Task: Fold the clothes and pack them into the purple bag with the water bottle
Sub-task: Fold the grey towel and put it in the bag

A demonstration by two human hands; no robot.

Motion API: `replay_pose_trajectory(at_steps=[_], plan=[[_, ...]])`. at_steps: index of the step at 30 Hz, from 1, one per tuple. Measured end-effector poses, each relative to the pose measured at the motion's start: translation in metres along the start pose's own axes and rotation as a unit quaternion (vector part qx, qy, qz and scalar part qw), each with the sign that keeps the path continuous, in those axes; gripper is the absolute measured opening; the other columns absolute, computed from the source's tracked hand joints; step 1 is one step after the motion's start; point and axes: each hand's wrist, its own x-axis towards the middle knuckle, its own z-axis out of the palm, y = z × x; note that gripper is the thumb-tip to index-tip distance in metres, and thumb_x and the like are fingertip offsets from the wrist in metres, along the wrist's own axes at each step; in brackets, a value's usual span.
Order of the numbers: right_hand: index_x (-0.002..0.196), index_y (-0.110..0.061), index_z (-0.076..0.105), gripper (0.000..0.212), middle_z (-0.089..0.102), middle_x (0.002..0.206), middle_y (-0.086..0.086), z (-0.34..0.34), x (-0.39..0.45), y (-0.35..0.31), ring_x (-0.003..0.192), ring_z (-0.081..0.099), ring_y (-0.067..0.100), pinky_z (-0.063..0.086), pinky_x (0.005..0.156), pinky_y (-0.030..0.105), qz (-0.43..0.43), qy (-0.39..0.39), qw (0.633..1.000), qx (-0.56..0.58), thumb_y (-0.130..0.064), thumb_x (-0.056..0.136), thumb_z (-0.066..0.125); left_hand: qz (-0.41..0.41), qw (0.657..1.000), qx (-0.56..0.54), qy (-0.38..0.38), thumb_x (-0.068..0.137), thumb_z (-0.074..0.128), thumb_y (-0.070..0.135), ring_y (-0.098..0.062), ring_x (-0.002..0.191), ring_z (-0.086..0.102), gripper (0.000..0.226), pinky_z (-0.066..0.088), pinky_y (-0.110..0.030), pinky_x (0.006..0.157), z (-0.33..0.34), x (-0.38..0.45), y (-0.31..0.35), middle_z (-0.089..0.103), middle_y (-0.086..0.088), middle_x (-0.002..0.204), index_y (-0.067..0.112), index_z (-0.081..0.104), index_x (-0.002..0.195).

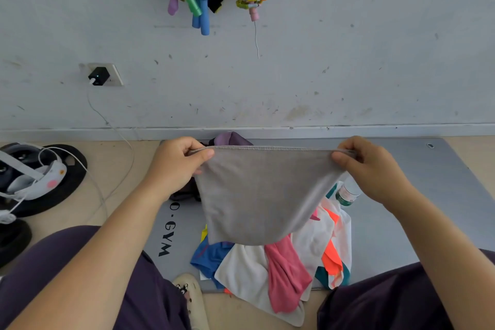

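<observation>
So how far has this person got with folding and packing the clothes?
Early on. Nothing looks folded or packed yet. The left hand and right hand pinch a grey garment stretched between them. The other clothes lie crumpled on the mat, the water bottle beside them, the purple bag mostly hidden.

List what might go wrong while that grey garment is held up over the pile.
The grey garment is pinched only at its top corners by the left hand and right hand, so a corner may slip. Its hem hangs near the loose clothes and might drag them. The water bottle sits half hidden and could get knocked.
</observation>
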Motion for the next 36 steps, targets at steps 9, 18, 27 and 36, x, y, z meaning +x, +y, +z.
replay_pose_trajectory(at_steps=[9, 18, 27, 36], plan=[[0.079, -0.018, 0.063, 0.019, 0.062, 0.067, -0.006, -0.009, -0.005, -0.005, 0.059, 0.054, 0.007, 0.042, 0.056, 0.025, 0.063, 0.003, 0.974, 0.218, -0.034, 0.085, 0.072, 0.017, 0.995, -0.093, 0.033, 0.079, 0.079, 0.033, -0.009, 0.053, 0.047, 0.035, 0.038, -0.017, 0.044, -0.004, -0.007, 0.019, 0.055, -0.001, 0.059, 0.010, 0.056, 0.067], [0.102, -0.016, 0.051, 0.018, 0.062, 0.071, 0.031, 0.019, -0.021, -0.036, 0.046, 0.061, 0.023, 0.046, 0.043, 0.022, 0.033, -0.112, 0.974, 0.196, -0.008, 0.092, 0.063, -0.013, 0.997, -0.061, -0.045, 0.083, 0.077, 0.023, -0.015, 0.060, 0.058, 0.025, 0.060, -0.037, 0.057, 0.035, -0.016, 0.026, 0.059, -0.010, 0.071, 0.005, 0.061, 0.075], [0.111, -0.013, 0.062, 0.028, 0.076, 0.097, 0.005, 0.037, -0.032, -0.057, 0.096, 0.071, 0.020, 0.057, 0.086, 0.029, -0.009, -0.287, 0.926, 0.247, 0.000, 0.087, 0.068, -0.062, 0.963, -0.211, -0.154, 0.089, 0.066, 0.003, -0.016, 0.079, 0.072, 0.014, 0.059, -0.025, 0.074, 0.062, -0.034, 0.050, 0.074, -0.014, 0.090, -0.002, 0.070, 0.101], [0.075, -0.017, 0.073, 0.008, 0.057, 0.066, -0.003, 0.045, -0.033, -0.060, 0.059, 0.048, 0.009, 0.037, 0.056, 0.014, -0.189, -0.005, 0.981, 0.029, -0.018, 0.078, 0.079, -0.065, 0.942, -0.257, -0.206, 0.095, 0.056, 0.006, -0.013, 0.082, 0.072, 0.017, 0.055, -0.019, 0.069, 0.066, -0.043, 0.057, 0.076, -0.008, 0.089, 0.005, 0.073, 0.097]])
